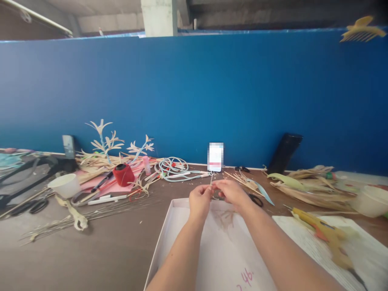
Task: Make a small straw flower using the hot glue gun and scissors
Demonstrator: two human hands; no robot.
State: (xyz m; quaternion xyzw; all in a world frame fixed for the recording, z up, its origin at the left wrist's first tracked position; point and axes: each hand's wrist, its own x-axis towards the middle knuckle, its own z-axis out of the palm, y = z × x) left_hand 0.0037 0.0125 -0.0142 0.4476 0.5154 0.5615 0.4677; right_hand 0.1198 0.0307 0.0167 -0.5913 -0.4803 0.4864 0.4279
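A blue partition [242, 89] is standing behind a brown tabletop [115, 250]. A shallow white box [218, 262] is lying under the forearms, its near end cut off. Loose dried husks [315, 195] are spreading at right; husk-like flower sprays [114, 142] at left are looking finished. The left hand [200, 200] and right hand [232, 194] are meeting above the box's far edge. A phone [216, 157], screen pixelated, is leaning beyond. Smallest, a thin pale strand [211, 179], seemingly unfinished, is rising from the left hand's pinch, its lower end hidden; the right hand is curling alongside, its grip impossible to tell.

Left hand [200, 202] and right hand [230, 194] together over a white box [178, 218], yellow glue gun [329, 230] rightward
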